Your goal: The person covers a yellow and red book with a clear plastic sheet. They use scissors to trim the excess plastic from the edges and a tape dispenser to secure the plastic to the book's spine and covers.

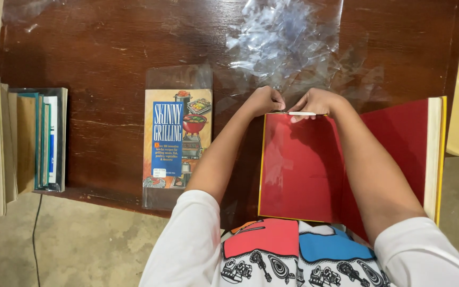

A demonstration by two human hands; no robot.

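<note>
Up close, both hands meet at the far edge of the open red book (298,170): left hand (264,101) curled shut on clear film (288,48), right hand (314,102) pinching a white strip (302,113) lying crosswise along that edge.

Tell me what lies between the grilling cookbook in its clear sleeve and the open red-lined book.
In the head view, the person's left forearm crosses that gap above bare dark wooden table, between the sleeved cookbook and the open red-lined book.
</note>
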